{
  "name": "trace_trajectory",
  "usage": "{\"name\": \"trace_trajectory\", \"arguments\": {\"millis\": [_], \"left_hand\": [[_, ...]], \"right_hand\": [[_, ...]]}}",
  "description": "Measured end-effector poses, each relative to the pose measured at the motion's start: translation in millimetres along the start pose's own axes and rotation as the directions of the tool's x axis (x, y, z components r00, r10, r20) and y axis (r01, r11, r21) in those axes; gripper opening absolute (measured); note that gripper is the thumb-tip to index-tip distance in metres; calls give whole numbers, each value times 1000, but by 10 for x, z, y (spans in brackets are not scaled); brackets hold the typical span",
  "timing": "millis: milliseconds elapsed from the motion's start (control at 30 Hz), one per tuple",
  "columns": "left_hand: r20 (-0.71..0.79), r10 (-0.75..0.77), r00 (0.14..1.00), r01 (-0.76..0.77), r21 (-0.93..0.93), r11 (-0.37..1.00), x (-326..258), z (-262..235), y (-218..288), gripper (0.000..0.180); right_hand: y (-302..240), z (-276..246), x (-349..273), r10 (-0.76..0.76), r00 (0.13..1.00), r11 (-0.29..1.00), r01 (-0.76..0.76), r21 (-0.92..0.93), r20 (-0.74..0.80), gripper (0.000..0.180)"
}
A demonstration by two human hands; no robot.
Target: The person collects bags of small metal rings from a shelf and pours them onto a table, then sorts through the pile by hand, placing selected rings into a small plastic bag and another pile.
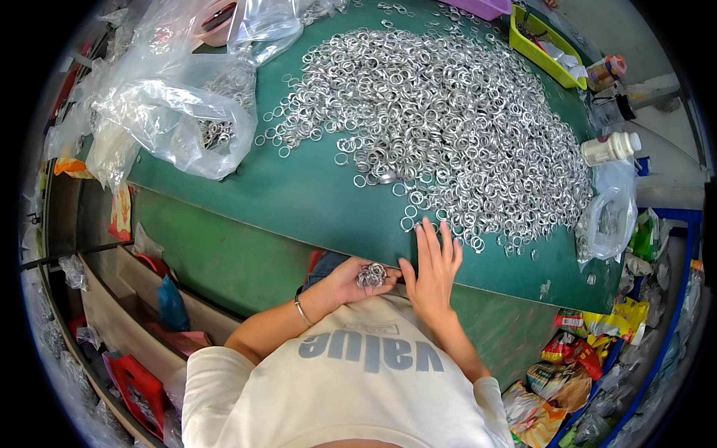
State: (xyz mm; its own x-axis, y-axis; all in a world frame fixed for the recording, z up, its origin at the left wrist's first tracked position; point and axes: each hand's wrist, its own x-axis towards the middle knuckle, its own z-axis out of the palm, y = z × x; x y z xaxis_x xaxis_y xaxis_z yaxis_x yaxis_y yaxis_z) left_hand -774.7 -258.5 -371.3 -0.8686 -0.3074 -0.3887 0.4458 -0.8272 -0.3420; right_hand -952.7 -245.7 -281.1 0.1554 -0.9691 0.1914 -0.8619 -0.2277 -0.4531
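Observation:
A wide heap of silvery metal rings (455,112) covers much of the green tabletop (299,198). My left hand (351,280) is cupped, palm up, just off the table's near edge in front of my shirt. A small clump of rings (371,275) rests in it, with the fingers curled around. My right hand (433,269) lies over the table edge with its fingers stretched out. Its fingertips reach the loose rings at the heap's near border. Whether a ring is under those fingertips is hidden.
At the left, an open clear plastic bag (187,127) holds more rings. A yellow-green basket (545,48) stands at the far right, near a white bottle (611,148) and another clear bag (609,216). Colourful packets (571,351) lie below at the right; an open drawer (134,299) is at the left.

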Motion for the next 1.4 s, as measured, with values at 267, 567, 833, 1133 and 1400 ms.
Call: {"name": "trace_trajectory", "arguments": {"millis": [267, 567, 833, 1133, 1400], "left_hand": [[-219, 124, 968, -108, 84, 991, 13, 70, -87, 23], [-376, 174, 910, 74, 560, 825, -474, 647, -57, 25], [67, 910, 409, -902, 184, 391, -1535, 1567, 781, 17], [-132, 990, -58, -973, 229, -27, -1666, 1805, 2032, 31], [-1, 982, -191, -698, 704, -135, -1624, 1848, 1965, 57]], "right_hand": [[88, 41, -410, -314, 947, 902, 275, 331, 70, 36], [530, -302, -267, 221, 908, 975, -201, 93, -357, 31], [545, -100, -223, 151, 907, 986, -169, -11, -392, 26], [586, -145, -215, 214, 922, 971, -236, -32, -322, 35], [374, 77, -18, 270, 954, 956, -281, -81, -128, 78]]}}
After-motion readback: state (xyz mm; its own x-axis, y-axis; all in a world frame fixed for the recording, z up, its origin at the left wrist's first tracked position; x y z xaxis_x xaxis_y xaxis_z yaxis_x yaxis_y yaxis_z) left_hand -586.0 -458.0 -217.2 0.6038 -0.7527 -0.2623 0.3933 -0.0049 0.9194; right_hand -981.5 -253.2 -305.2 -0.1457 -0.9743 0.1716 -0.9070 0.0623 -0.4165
